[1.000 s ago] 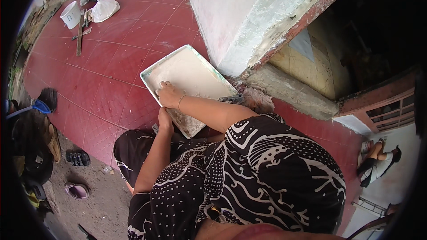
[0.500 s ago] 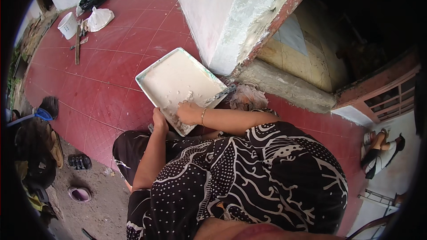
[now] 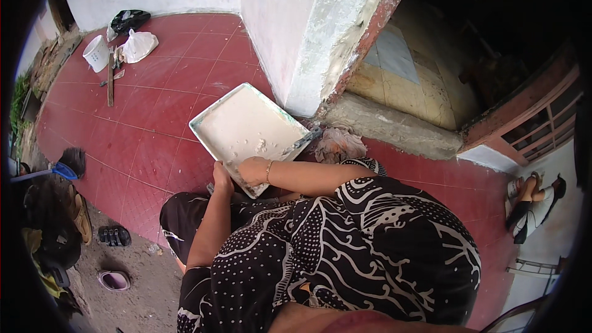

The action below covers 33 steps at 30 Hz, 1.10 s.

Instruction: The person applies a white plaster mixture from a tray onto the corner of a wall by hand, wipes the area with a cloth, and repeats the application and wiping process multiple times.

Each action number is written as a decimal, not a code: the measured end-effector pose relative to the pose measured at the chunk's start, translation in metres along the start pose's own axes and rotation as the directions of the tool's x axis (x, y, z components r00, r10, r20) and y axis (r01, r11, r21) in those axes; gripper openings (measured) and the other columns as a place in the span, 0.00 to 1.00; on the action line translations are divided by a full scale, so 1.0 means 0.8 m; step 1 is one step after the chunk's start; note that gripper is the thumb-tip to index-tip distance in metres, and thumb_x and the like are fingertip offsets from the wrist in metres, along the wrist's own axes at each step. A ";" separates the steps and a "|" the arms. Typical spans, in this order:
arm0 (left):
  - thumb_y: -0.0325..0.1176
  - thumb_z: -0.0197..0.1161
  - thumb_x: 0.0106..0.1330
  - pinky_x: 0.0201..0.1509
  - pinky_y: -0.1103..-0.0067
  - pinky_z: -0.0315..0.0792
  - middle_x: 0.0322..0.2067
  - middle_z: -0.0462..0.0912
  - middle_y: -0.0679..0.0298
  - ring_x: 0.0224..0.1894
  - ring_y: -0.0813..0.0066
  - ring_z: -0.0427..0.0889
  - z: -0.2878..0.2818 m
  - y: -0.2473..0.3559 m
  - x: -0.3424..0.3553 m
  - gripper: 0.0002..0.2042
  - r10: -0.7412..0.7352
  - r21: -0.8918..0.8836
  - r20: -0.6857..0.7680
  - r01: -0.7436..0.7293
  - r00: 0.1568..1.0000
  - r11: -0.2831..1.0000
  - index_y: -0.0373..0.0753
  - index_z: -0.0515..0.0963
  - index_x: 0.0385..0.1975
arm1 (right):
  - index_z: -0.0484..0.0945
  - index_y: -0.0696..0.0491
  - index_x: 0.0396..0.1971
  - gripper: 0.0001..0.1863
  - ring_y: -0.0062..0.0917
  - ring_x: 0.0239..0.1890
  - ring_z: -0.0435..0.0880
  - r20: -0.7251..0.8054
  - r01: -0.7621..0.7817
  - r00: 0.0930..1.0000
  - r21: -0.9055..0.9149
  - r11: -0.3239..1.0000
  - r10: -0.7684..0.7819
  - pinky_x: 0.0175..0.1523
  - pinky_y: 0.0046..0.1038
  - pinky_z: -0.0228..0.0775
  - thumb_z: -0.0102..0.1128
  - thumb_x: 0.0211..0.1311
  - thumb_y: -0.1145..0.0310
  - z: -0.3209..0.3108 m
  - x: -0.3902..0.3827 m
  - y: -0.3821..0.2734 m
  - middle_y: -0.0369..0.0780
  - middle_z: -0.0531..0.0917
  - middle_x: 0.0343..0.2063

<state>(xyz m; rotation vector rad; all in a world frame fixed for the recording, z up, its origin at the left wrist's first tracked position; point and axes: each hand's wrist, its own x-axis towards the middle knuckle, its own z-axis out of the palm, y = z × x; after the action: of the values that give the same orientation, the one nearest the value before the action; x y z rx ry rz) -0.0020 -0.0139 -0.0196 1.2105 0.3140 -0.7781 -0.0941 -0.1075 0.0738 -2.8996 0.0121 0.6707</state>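
Observation:
A shallow white tray (image 3: 246, 111) with green-stained edges lies tilted across my lap, filled with a pale, creamy paste (image 3: 240, 124) that has lumps toward the near side. My left hand (image 3: 222, 177) grips the tray's near left edge. My right hand (image 3: 251, 171), with a bracelet at the wrist, is down in the near corner of the tray, its fingers curled at the paste; whatever they hold is hidden. A paste-smeared tool with a dark handle (image 3: 302, 140), perhaps a scraper, rests over the tray's right edge.
Crumpled cloth or plastic (image 3: 340, 145) lies right of the tray, by a rough doorway sill (image 3: 394, 124). On the red tiled floor (image 3: 142, 142) at far left are a white bucket (image 3: 96, 53), bags and a wooden stick (image 3: 110, 80). Footwear (image 3: 115, 236) lies at lower left. Another person (image 3: 535, 203) is at right.
My right hand has shifted slightly left within the near corner of the tray. My left hand keeps its grip on the edge. The whole view has tilted a little.

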 end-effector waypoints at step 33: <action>0.38 0.45 0.64 0.56 0.66 0.69 0.44 0.77 0.52 0.47 0.57 0.77 0.011 0.016 -0.031 0.19 0.005 0.032 0.035 -0.006 0.999 0.999 0.29 0.70 0.48 | 0.83 0.61 0.24 0.09 0.43 0.33 0.85 -0.013 -0.119 0.990 0.458 0.881 0.140 0.38 0.37 0.77 0.61 0.42 0.72 -0.018 0.015 0.072 0.53 0.83 0.24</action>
<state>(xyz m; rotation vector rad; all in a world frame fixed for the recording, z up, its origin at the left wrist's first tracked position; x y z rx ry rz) -0.0124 -0.0112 0.0078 1.2260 0.2705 -0.8013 -0.0798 -0.1659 0.0719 -2.4694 0.3289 0.5334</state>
